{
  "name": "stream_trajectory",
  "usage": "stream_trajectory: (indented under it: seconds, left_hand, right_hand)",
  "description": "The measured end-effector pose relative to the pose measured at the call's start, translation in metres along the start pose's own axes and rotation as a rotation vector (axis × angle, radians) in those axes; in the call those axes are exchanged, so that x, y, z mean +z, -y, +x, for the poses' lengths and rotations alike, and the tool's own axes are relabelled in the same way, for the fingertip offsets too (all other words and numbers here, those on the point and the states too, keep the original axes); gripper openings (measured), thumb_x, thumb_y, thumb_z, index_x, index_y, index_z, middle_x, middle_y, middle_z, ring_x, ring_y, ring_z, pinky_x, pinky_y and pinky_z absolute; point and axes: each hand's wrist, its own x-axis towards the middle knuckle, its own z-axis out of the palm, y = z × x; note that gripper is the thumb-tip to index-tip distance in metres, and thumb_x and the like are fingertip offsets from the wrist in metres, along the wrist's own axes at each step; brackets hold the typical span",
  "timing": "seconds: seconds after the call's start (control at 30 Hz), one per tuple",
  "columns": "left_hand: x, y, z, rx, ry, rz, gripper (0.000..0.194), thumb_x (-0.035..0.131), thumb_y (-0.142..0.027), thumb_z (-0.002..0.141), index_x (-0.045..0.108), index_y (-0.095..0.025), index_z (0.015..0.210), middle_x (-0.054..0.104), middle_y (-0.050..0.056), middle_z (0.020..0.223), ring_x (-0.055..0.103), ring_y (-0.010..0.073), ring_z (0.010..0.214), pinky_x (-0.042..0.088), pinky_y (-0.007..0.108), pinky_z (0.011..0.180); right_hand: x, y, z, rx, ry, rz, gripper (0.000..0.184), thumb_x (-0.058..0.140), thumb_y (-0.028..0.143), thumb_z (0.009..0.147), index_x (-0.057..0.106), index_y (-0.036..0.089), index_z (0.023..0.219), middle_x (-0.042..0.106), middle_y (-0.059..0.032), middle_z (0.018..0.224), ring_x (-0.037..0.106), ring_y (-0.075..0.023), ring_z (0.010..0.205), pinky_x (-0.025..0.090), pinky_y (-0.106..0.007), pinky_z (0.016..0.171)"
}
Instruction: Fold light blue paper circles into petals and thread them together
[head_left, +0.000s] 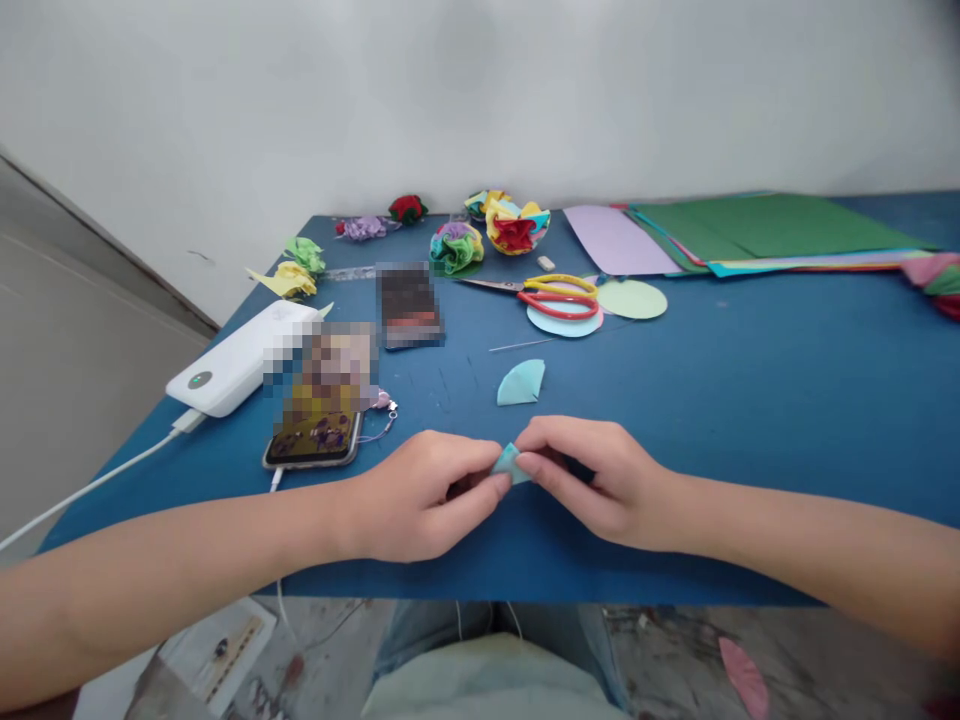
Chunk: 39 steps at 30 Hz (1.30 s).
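Note:
Between my two hands, near the table's front edge, is a small folded piece of light blue paper (509, 462). My left hand (431, 495) pinches its left side between thumb and forefinger. On the other side, the thumb and fingertips of my right hand (600, 475) are closed on it too. The fingers cover much of the paper. Just beyond lies a light blue paper (520, 384) folded into a quarter-circle wedge, touched by neither hand. Farther back, scissors (559, 297) with yellow and red handles rest over a light blue paper circle (564, 320), beside a pale green circle (632, 299).
A phone (319, 430) with a cable and a white power bank (244, 365) lie on the left of the blue table (750, 400). Ruffled paper flowers (517, 228) stand along the back. Coloured paper sheets (780, 228) are stacked at the back right. A needle-like rod (521, 345) lies mid-table.

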Motion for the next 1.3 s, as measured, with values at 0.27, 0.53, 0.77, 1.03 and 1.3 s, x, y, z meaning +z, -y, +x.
stream_trajectory:
  seconds: [0.27,0.53,0.77,1.03,1.3]
  left_hand:
    - [0.001,0.001,0.0,0.044,-0.018,0.017,0.022,0.039,-0.02,0.088,0.046,-0.014,0.068,0.034,-0.005,0.056,0.031,0.0072,0.05,0.027,0.021,0.049]
    - [0.003,0.002,0.001,0.036,-0.016,0.031,0.026,0.042,-0.019,0.086,0.034,-0.016,0.061,0.03,-0.006,0.054,0.029,0.007,0.05,0.025,0.022,0.049]
    - [0.001,0.0,0.001,0.035,-0.001,0.014,0.026,0.042,-0.019,0.086,0.036,-0.016,0.061,0.03,-0.005,0.054,0.029,0.007,0.05,0.026,0.021,0.049]
    - [0.002,-0.002,-0.001,0.006,-0.035,-0.043,0.016,0.041,-0.017,0.087,0.046,-0.014,0.072,0.04,-0.004,0.059,0.036,0.007,0.052,0.029,0.019,0.051]
    - [-0.001,-0.005,0.001,0.081,0.059,-0.076,0.022,0.037,-0.017,0.087,0.042,-0.016,0.065,0.036,-0.003,0.058,0.033,0.009,0.053,0.03,0.021,0.053]
  right_hand:
    - [0.001,0.002,-0.001,0.017,-0.002,0.042,0.012,0.046,0.018,0.088,0.056,0.013,0.085,0.054,0.0003,0.069,0.045,-0.0075,0.059,0.038,-0.019,0.058]
    - [0.001,0.002,0.002,0.037,0.019,0.101,0.008,0.05,0.02,0.087,0.054,0.014,0.083,0.051,0.001,0.069,0.043,-0.0069,0.058,0.038,-0.018,0.055]
    - [0.001,0.004,0.0,-0.003,-0.059,0.056,0.009,0.049,0.019,0.088,0.054,0.016,0.081,0.054,0.0012,0.068,0.044,-0.0071,0.058,0.037,-0.018,0.056]
    - [0.005,-0.006,-0.004,-0.142,0.031,-0.178,0.028,0.044,0.02,0.09,0.037,0.018,0.063,0.033,0.0046,0.057,0.031,-0.0082,0.052,0.025,-0.023,0.05]
    - [0.003,-0.002,-0.001,-0.1,0.14,-0.053,0.026,0.046,0.028,0.089,0.038,0.018,0.066,0.034,0.0047,0.059,0.032,-0.008,0.053,0.026,-0.021,0.051]
